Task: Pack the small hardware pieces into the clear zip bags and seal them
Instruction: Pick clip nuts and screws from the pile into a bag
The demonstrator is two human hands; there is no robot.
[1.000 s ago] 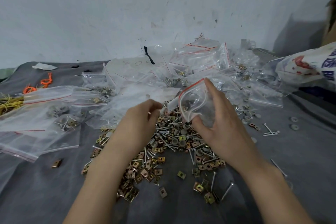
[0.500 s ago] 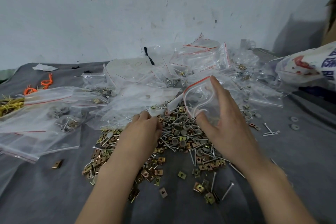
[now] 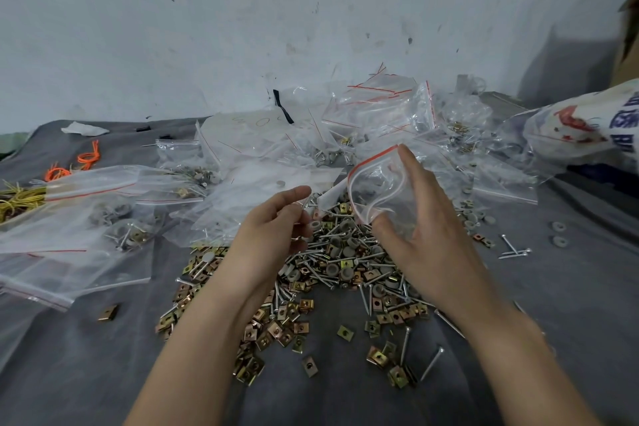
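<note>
A grey cloth (image 3: 518,373) is spread over the work surface, and behind it a pale wall (image 3: 242,28) is seen, scuffed and flecked with dark marks. At the middle of the cloth a loose hardware pile (image 3: 332,273) of brass-coloured square clips, screws and grey washers is heaped. Just above the far edge of this pile a clear zip bag (image 3: 377,183) with a red strip is held with its mouth open by the right hand (image 3: 428,232), the thumb being curled at the lower lip and the fingers laid behind the bag. Beside it, a few small metal pieces (image 3: 299,238) are pinched in the curled fingers of the left hand (image 3: 273,232). Filled bags (image 3: 121,228) are laid at the left, and a heap of empty bags (image 3: 380,107) is piled against the wall. Orange ties (image 3: 90,156) and yellow wires (image 3: 17,197) are seen at the far left, stray screws (image 3: 515,251) at the right, and a printed plastic sack (image 3: 587,128) at the right edge.
</note>
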